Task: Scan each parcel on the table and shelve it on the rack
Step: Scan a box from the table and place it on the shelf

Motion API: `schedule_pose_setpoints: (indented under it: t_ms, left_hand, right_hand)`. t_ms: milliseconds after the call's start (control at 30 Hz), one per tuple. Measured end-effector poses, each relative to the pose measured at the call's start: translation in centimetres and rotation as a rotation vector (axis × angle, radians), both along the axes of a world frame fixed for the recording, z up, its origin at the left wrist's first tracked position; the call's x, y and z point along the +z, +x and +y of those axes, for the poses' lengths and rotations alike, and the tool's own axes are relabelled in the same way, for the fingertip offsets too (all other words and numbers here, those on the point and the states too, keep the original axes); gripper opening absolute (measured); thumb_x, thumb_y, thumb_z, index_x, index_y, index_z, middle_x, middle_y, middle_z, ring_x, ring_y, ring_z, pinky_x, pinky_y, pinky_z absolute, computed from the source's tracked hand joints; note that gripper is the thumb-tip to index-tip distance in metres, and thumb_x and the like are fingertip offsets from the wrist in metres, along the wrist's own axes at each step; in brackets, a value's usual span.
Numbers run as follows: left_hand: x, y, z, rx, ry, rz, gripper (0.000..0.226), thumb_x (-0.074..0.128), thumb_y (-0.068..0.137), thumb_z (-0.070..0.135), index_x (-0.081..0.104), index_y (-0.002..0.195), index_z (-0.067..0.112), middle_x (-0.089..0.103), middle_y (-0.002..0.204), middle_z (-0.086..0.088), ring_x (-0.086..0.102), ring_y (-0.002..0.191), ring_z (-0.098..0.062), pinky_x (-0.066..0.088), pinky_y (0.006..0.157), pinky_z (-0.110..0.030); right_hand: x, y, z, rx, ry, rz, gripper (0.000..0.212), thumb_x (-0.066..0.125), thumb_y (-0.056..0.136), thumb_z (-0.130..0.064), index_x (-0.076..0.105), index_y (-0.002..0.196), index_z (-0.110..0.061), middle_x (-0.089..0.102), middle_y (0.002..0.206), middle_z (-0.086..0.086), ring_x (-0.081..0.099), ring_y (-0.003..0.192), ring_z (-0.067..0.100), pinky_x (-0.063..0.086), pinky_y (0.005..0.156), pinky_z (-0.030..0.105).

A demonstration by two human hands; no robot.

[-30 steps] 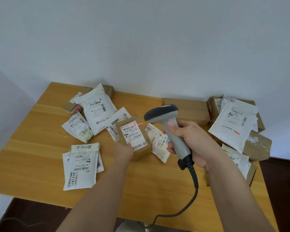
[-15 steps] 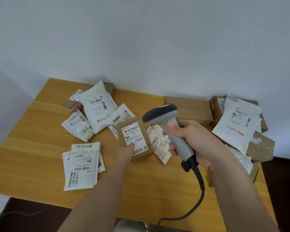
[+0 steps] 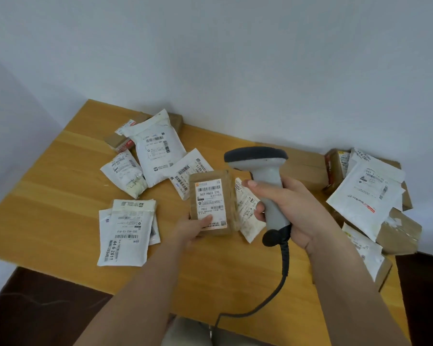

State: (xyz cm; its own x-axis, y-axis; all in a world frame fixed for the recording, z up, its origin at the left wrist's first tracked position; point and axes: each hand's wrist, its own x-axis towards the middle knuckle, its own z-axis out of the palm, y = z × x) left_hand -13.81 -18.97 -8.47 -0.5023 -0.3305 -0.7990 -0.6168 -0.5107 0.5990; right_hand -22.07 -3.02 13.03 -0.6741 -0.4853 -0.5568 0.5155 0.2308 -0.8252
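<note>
Two hands work over the wooden table (image 3: 60, 196), which sits pushed into a corner of white walls. Its near edge runs bare from the left corner to the forearms, and a broad strip of bare wood lies along the left side and in front of the person. Parcels crowd the rest: white mailers (image 3: 158, 151) fan out at the back left, a flat stack of white pouches (image 3: 126, 233) lies near the front left, and cardboard boxes under a large white mailer (image 3: 365, 193) pile up at the right edge, some overhanging it.

The left hand (image 3: 193, 228) reaches forward, palm up, holding the small brown parcel (image 3: 211, 203) by its lower end, thumb pressed on the white label, fingers hidden beneath. The parcel is tilted up off the table, label facing the person, at the middle of the table just left of the scanner. The right hand (image 3: 288, 208) wraps fully around the grey scanner (image 3: 263, 178) handle, index finger at the front, dark head pointing left above the parcel. Its black cable (image 3: 283, 275) drops over the near edge.
</note>
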Motion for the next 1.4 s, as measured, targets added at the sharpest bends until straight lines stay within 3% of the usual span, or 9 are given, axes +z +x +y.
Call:
schedule_pose_setpoints:
  t_ms: [167, 333, 400, 500, 600, 700, 867, 1167, 1400]
  left_hand:
    - [3.4, 5.0, -0.7, 0.151, 0.110, 0.183, 0.046, 0.073, 0.087, 0.021, 0.055, 0.129, 0.017, 0.070, 0.118, -0.001, 0.065, 0.109, -0.020, 0.053, 0.088, -0.033]
    - [7.9, 14.0, 0.1, 0.494, 0.073, 0.368, 0.049, 0.071, 0.084, 0.014, 0.053, 0.130, 0.018, 0.072, 0.112, -0.001, 0.069, 0.094, -0.016, 0.055, 0.073, -0.030]
    - [9.5, 18.6, 1.1, 0.601, 0.081, 0.443, 0.059, 0.073, 0.077, 0.016, 0.051, 0.132, 0.019, 0.071, 0.116, -0.003, 0.069, 0.100, -0.019, 0.056, 0.082, -0.033]
    - [11.6, 26.4, 3.1, 0.737, 0.041, 0.543, 0.065, 0.073, 0.076, 0.015, 0.048, 0.136, 0.024, 0.066, 0.127, -0.005, 0.063, 0.115, -0.024, 0.050, 0.097, -0.042]
    - [13.4, 34.6, 5.8, 0.883, -0.018, 0.604, 0.062, 0.073, 0.076, 0.016, 0.049, 0.132, 0.030, 0.067, 0.125, -0.002, 0.066, 0.109, -0.022, 0.053, 0.085, -0.039]
    - [14.6, 42.6, 9.2, 0.991, -0.085, 0.635, 0.063, 0.074, 0.079, 0.019, 0.048, 0.135, 0.029, 0.066, 0.126, -0.002, 0.064, 0.111, -0.021, 0.052, 0.092, -0.039]
    - [15.5, 56.6, 16.3, 1.163, -0.186, 0.694, 0.098, 0.090, 0.058, 0.039, 0.043, 0.144, 0.027, 0.058, 0.138, -0.007, 0.059, 0.120, -0.026, 0.038, 0.108, -0.051]
    - [16.5, 87.8, 35.0, 1.796, -0.290, 0.746, 0.083, 0.091, 0.061, 0.019, 0.053, 0.135, 0.010, 0.061, 0.130, -0.018, 0.062, 0.115, -0.038, 0.050, 0.092, -0.055]
    - [17.3, 98.9, 40.1, 2.237, -0.362, 0.790, 0.058, 0.081, 0.072, 0.028, 0.060, 0.125, 0.014, 0.072, 0.110, -0.014, 0.070, 0.100, -0.033, 0.057, 0.081, -0.048]
  right_hand:
    - [-1.0, 2.0, -1.1, -0.038, -0.086, 0.008, 0.028, 0.072, 0.087, -0.006, 0.061, 0.108, -0.020, 0.069, 0.102, 0.012, 0.053, 0.051, 0.008, 0.052, 0.056, 0.027]
    - [-0.6, 6.9, -2.8, 0.207, -0.197, 0.019, 0.032, 0.071, 0.088, -0.005, 0.058, 0.111, -0.024, 0.064, 0.097, 0.011, 0.054, 0.052, 0.008, 0.052, 0.054, 0.025]
    - [-0.1, 10.1, -3.3, 0.320, -0.219, 0.034, 0.034, 0.070, 0.088, -0.004, 0.057, 0.110, -0.026, 0.064, 0.097, 0.013, 0.054, 0.052, 0.009, 0.051, 0.054, 0.025]
    - [0.7, 16.0, -4.0, 0.520, -0.257, 0.043, 0.038, 0.070, 0.088, -0.005, 0.056, 0.116, -0.028, 0.063, 0.094, 0.006, 0.053, 0.055, 0.011, 0.050, 0.056, 0.026]
    - [1.6, 23.1, -4.2, 0.706, -0.312, 0.046, 0.035, 0.070, 0.088, -0.004, 0.058, 0.110, -0.029, 0.062, 0.087, 0.002, 0.054, 0.054, 0.010, 0.049, 0.054, 0.025]
    - [2.2, 30.7, -3.5, 0.871, -0.348, 0.088, 0.034, 0.070, 0.088, -0.004, 0.056, 0.105, -0.029, 0.063, 0.095, 0.006, 0.053, 0.055, 0.011, 0.049, 0.055, 0.026]
    - [2.9, 44.9, -0.5, 1.031, -0.405, 0.064, 0.042, 0.071, 0.086, -0.002, 0.056, 0.106, -0.036, 0.067, 0.096, 0.004, 0.057, 0.055, 0.009, 0.051, 0.055, 0.022]
    - [2.7, 76.3, 10.3, 1.459, -0.354, -0.096, 0.040, 0.073, 0.085, -0.002, 0.057, 0.112, -0.028, 0.064, 0.099, 0.010, 0.054, 0.051, 0.007, 0.051, 0.053, 0.021]
    - [3.7, 88.3, 12.7, 1.575, -0.356, -0.073, 0.041, 0.073, 0.086, -0.007, 0.058, 0.115, -0.031, 0.060, 0.086, 0.001, 0.052, 0.051, 0.008, 0.052, 0.056, 0.021]
